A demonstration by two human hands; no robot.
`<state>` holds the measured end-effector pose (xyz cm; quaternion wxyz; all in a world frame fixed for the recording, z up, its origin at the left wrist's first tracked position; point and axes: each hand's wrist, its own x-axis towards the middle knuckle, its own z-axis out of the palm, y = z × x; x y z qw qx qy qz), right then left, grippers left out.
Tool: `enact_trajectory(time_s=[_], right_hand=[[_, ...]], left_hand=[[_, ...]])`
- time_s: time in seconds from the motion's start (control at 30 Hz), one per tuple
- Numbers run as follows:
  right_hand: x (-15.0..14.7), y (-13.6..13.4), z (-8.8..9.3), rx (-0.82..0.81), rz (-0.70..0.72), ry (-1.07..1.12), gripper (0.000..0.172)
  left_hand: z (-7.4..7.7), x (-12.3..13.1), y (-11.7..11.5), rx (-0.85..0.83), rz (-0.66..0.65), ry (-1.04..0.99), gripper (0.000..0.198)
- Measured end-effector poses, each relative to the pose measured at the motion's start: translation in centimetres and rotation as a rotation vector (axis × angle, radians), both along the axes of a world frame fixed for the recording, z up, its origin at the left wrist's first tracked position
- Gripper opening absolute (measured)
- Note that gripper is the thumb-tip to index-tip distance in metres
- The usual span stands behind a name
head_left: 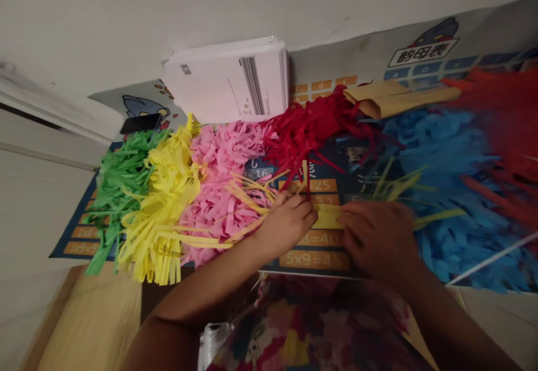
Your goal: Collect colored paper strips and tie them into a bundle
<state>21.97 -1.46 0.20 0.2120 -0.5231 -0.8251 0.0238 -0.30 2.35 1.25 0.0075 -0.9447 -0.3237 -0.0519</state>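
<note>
Near the bottom edge of the times-table poster [315, 260], a yellow paper strip [328, 217] lies flat between the two hands. The left hand [288, 222] is curled narrow, its fingertips pinching the strip's near end. The right hand [378, 239] covers the other end with bent fingers, though whether it grips or only presses cannot be told from this view. Long yellow fringe [168, 208] trails across the poster toward the left wrist, and red fringe [311, 130] hangs just above the left hand. Pink fringe [222, 186] sits beside the yellow, green fringe [117, 191] lies at the poster's far left, and blue fringe [445, 158] spreads over its right side. Above the poster's top edge are a white paper pack [227, 79] and a black phone [140, 123], while a folded brown paper strip [399, 97] lies across that edge. A hard pull could tear the thin strip, and loose strands near the left hand could catch on the fingers and drag the fringes out of line.
</note>
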Motion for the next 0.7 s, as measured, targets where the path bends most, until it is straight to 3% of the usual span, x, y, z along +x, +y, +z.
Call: enact_trajectory(time_s=[0.07, 0.13, 0.27, 0.43, 0.53, 0.63, 0.7], right_hand=[[-0.2, -0.2, 0.4, -0.002, 0.193, -0.048, 0.019], [-0.2, 0.1, 0.1, -0.024, 0.265, -0.093, 0.018], [0.5, 1.6, -0.7, -0.070, 0.219, -0.103, 0.018], [0.0, 1.8, -0.2, -0.057, 0.094, -0.066, 0.014], [-0.9, 1.4, 0.0, 0.009, 0.151, -0.119, 0.021], [-0.8, 1.3, -0.4, 0.047, 0.218, -0.169, 0.008], [-0.2, 1.3, -1.0, 0.045, 0.222, -0.135, 0.014]], left_hand=[[0.5, -0.1, -0.2, -0.032, -0.079, 0.066, 0.019], [1.0, -0.1, -0.4, -0.055, -0.073, 0.086, 0.019], [1.1, 0.3, -0.9, -0.051, 0.001, 0.045, 0.027], [-0.1, 0.4, -0.6, 0.053, 0.042, 0.011, 0.017], [-0.9, 0.1, -0.7, 0.129, 0.043, -0.024, 0.013], [-1.3, -0.5, -1.1, 0.184, 0.034, -0.025, 0.010], [-1.3, -1.0, -1.3, 0.159, 0.021, -0.031, 0.009]])
